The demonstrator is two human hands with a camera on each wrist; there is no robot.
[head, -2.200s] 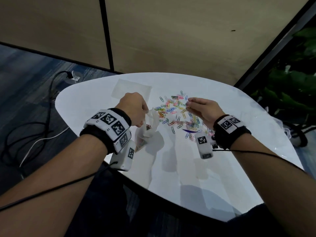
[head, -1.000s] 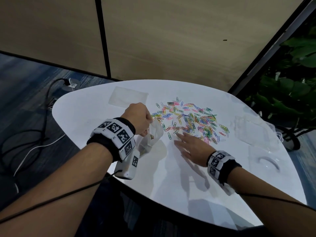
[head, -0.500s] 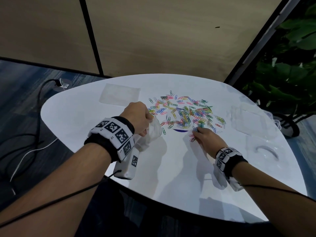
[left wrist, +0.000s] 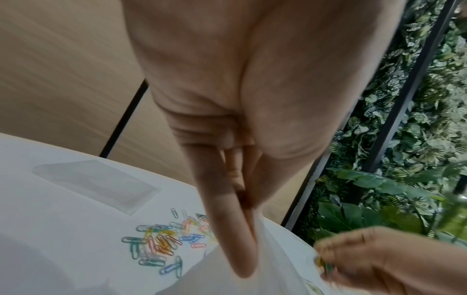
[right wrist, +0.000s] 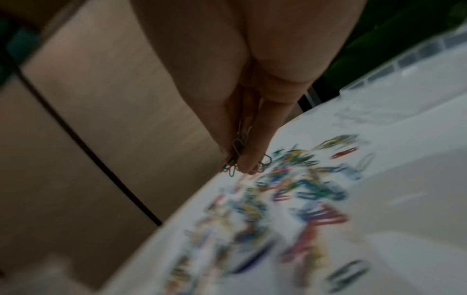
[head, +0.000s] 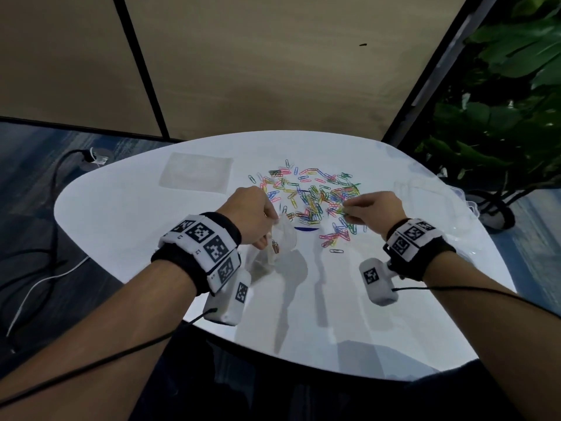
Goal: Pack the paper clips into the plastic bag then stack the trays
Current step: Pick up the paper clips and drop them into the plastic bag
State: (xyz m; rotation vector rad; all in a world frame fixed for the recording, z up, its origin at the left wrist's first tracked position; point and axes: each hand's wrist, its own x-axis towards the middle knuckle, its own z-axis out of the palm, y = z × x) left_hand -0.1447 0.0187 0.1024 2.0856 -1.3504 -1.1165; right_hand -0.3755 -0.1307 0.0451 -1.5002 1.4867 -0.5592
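Several coloured paper clips lie scattered on the white table, seen also in the left wrist view as paper clips. My left hand pinches the mouth of a clear plastic bag, which hangs above the table with a few clips inside. The bag fills the lower part of the left wrist view. My right hand is raised over the pile's right side and pinches a small bunch of clips between thumb and fingers. A clear tray lies at the far left, another clear tray at the right.
A wooden partition wall stands behind the table. Green plants crowd the right side. Black and white cables run over the carpet at the left. A dark blue mark shows on the table below the pile.
My right hand has lifted off the table with a pinch of clips and moved up and right of the pile. The left hand keeps holding the bag in about the same place.
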